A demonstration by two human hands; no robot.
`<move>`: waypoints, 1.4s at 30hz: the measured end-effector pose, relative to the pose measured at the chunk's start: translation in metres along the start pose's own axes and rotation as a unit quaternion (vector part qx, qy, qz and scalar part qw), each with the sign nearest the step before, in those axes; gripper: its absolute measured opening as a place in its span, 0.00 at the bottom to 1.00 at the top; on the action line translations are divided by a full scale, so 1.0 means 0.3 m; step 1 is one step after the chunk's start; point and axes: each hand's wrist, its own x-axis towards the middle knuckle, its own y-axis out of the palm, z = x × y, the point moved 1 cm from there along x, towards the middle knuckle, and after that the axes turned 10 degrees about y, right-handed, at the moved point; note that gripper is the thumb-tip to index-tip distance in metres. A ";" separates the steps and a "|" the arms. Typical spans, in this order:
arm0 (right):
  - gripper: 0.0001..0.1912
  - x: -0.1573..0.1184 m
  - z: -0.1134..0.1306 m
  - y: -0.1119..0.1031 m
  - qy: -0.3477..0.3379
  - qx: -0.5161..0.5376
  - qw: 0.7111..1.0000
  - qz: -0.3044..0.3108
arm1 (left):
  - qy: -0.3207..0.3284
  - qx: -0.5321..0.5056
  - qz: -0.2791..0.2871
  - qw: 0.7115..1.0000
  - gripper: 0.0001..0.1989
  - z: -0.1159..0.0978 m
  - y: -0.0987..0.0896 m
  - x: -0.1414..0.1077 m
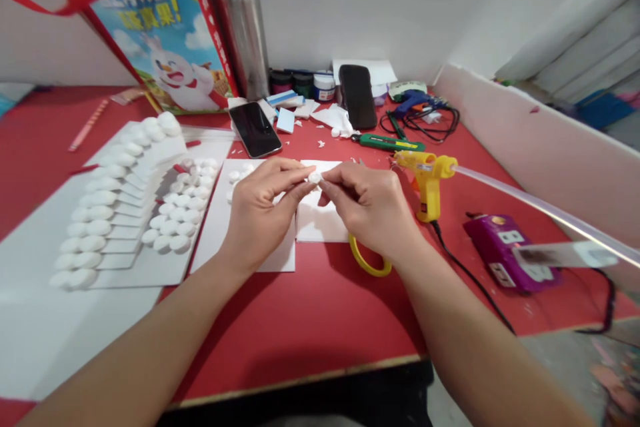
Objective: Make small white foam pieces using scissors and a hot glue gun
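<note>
A small white lump [315, 177], perhaps clay or foam, is pinched between the fingertips of my left hand [265, 204] and my right hand [367, 204]. Both hands hover over two white boards; the bare right board [320, 224] lies under the lump. On the left board [270, 257], a few white discs [235, 177] show behind my left hand. Yellow-handled scissors [370, 264] lie partly under my right wrist. Farther left, rows of white rounded discs [175, 220] and a stepped stack of white cards with discs [125, 214] rest on a larger board.
A yellow glue gun [425, 180] with a long clear glue stick lies at right, near a purple box [513, 250]. Behind are a green cutter [390, 142], two phones [256, 129], paint jars [324, 88], a steel flask [244, 34] and a gift box [175, 47].
</note>
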 end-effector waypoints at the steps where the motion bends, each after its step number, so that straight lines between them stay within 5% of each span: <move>1: 0.10 0.002 -0.002 -0.004 -0.003 -0.005 1.000 0.009 | -0.019 -0.025 0.010 0.999 0.07 0.004 -0.005 0.004; 5: 0.09 0.004 -0.005 -0.009 -0.001 -0.033 0.999 0.028 | -0.061 -0.083 0.031 0.994 0.10 0.016 -0.016 0.013; 13: 0.11 0.002 -0.009 0.013 0.039 -0.041 0.998 0.016 | -0.013 -0.050 0.093 0.994 0.09 0.030 -0.019 0.012; 18: 0.07 -0.002 -0.009 0.019 0.042 -0.040 0.998 -0.015 | -0.105 -0.121 0.053 0.986 0.09 0.041 0.005 -0.002; 23: 0.05 -0.006 -0.013 0.027 0.004 -0.067 0.997 -0.022 | -0.216 -0.248 0.004 0.944 0.13 0.042 0.034 -0.005; 29: 0.04 -0.009 -0.010 0.029 0.000 -0.034 0.999 -0.006 | -0.245 -0.315 0.004 0.917 0.13 0.038 0.033 0.003; 33: 0.04 -0.007 0.002 0.021 0.047 0.116 0.992 0.015 | -0.305 -0.428 -0.008 0.851 0.10 0.051 0.022 0.010; 38: 0.04 0.007 0.013 -0.005 0.103 0.259 0.958 -0.073 | -0.356 -0.580 -0.009 0.733 0.11 0.047 0.010 0.015; 42: 0.04 0.009 0.014 -0.006 0.096 0.285 0.950 -0.086 | -0.359 -0.622 -0.007 0.696 0.11 0.044 0.008 0.013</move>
